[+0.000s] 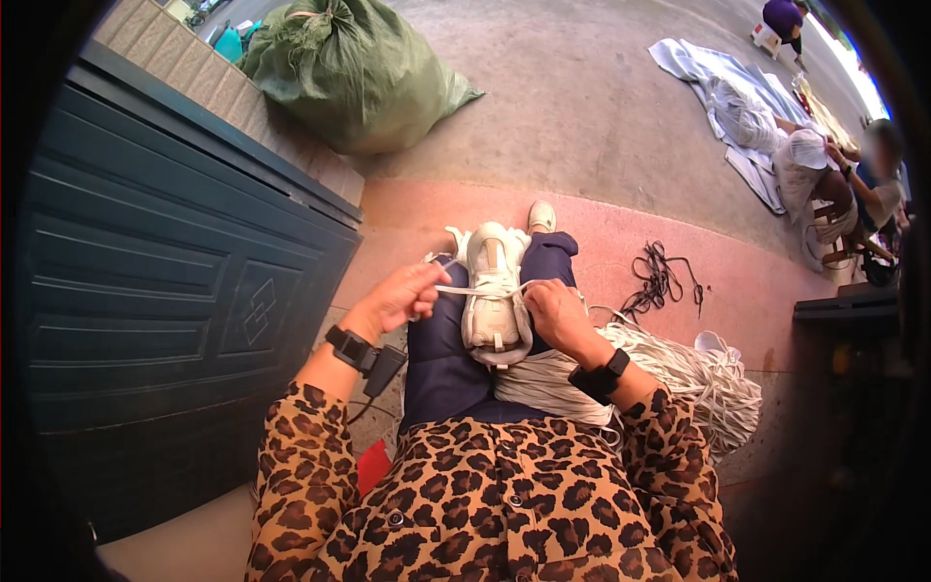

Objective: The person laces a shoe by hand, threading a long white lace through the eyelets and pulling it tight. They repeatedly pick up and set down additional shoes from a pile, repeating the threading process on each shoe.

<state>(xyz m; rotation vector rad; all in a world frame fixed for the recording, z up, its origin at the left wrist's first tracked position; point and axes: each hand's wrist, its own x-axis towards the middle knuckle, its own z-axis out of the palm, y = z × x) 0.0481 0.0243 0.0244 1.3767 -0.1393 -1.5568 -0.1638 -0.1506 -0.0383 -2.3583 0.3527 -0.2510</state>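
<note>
Both hands, left (407, 296) and right (555, 312), apparently pinch 1 white lace (482, 290) across the sneaker (493, 291).

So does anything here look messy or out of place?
Slightly: a tangle of dark laces lies loose on the pavement, apart from the big white lace bundle. The white shoe on the lap, laced by both hands, looks in order.

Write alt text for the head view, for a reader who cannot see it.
Seen from above, a seated person in a leopard-print shirt pulls a white lace taut across a white sneaker on their lap, left hand and right hand each gripping an end. A bundle of white laces lies at their right, a green sack on the pavement ahead.
</note>
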